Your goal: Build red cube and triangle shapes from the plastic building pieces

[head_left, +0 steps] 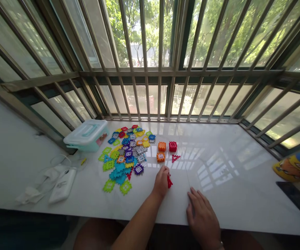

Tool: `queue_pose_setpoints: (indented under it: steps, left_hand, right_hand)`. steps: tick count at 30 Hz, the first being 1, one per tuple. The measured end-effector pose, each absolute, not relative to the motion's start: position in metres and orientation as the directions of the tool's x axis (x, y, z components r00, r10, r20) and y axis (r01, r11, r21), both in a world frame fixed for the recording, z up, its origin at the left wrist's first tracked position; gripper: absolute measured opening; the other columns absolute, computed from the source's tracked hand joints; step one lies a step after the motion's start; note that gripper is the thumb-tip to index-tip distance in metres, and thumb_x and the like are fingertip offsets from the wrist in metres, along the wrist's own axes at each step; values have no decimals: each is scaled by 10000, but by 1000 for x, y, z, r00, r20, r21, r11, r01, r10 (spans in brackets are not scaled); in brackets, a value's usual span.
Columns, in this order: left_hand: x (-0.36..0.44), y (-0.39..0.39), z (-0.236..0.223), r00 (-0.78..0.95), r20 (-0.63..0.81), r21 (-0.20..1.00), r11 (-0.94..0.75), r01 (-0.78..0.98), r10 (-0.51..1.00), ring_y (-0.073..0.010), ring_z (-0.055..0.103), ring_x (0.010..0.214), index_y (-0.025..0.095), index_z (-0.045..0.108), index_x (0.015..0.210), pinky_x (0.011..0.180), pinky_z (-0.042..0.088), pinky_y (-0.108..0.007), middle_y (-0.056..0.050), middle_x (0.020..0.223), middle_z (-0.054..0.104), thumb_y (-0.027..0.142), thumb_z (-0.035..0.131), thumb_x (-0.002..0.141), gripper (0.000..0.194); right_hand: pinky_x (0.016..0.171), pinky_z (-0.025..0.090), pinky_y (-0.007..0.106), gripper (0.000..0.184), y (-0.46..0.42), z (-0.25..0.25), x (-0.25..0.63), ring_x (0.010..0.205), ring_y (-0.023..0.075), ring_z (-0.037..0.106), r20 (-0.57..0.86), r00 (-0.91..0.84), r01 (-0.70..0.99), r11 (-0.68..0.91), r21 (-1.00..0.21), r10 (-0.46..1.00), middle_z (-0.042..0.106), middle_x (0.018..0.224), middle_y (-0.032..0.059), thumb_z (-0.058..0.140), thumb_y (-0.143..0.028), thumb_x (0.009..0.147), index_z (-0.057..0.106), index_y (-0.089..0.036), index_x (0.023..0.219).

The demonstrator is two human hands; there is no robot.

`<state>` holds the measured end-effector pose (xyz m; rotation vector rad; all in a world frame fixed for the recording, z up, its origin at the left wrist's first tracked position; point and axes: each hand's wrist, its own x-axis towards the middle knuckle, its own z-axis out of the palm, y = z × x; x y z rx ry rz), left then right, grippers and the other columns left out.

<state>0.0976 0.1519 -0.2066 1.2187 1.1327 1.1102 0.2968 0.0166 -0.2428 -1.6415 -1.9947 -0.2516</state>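
My left hand (pixel 161 181) is closed around a small red plastic piece (pixel 169 181) just above the white sill. My right hand (pixel 201 217) lies flat on the sill near its front edge, fingers spread, holding nothing. Beyond my left hand sit a red triangle piece (pixel 175 158), two orange blocks (pixel 161 151) and a red block (pixel 172 146). To the left lies a heap of several colourful interlocking tiles (pixel 125 154).
A pale green lidded plastic box (pixel 86 134) stands at the back left. A white power bank (pixel 62 184) with cables lies at the left front. Window bars (pixel 160 86) enclose the sill. A yellow and blue object (pixel 296 166) sits at the right edge.
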Motion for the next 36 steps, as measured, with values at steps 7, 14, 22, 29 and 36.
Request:
queue_pose_setpoints:
  steps: [7,14,22,29,36]
  left_hand:
    - [76,152,-197,143,189,942,-221,254,971,-271,646,996,275,610,979,959,516,-472,-95,1006,671,273,534,973,76]
    - [-4,126,-175,58,348,779,-323,538,936,-282,665,1008,284,654,1045,916,533,-416,-98,1038,705,366,487,1056,187]
    - [-190,128,-161,-481,272,402,355,844,834,-281,617,777,268,557,741,746,463,-386,-71,760,657,574,356,1054,482]
    - [-267,141,-186,-643,-80,96,648,756,762,-422,725,964,229,783,994,751,532,-454,-212,1047,776,569,340,1035,560]
    - [-263,152,-187,-676,-116,60,685,726,728,-459,744,1039,220,839,1117,802,588,-511,-246,1169,788,556,402,1010,562]
  right_hand:
    - [1187,531,568,412,16,-237,295,1440,349,606,496,-95,944,237,-230,863,674,1558,116,557,-312,1050,662,-229,1440]
    - [1203,508,590,428,16,-236,295,1442,367,599,475,-96,940,237,-247,875,657,1576,124,581,-348,1057,632,-233,1466]
    - [1209,474,587,484,16,-230,295,1431,377,599,444,-98,942,227,-247,891,668,1547,154,651,-510,1059,620,-223,1447]
    - [1160,482,550,558,30,-217,293,1364,365,633,385,-142,935,251,-249,912,692,1490,159,691,-599,1025,636,-232,1442]
    - [1095,515,518,471,49,-210,289,1272,347,664,356,-125,930,234,-283,926,711,1393,159,708,-616,1015,672,-224,1273]
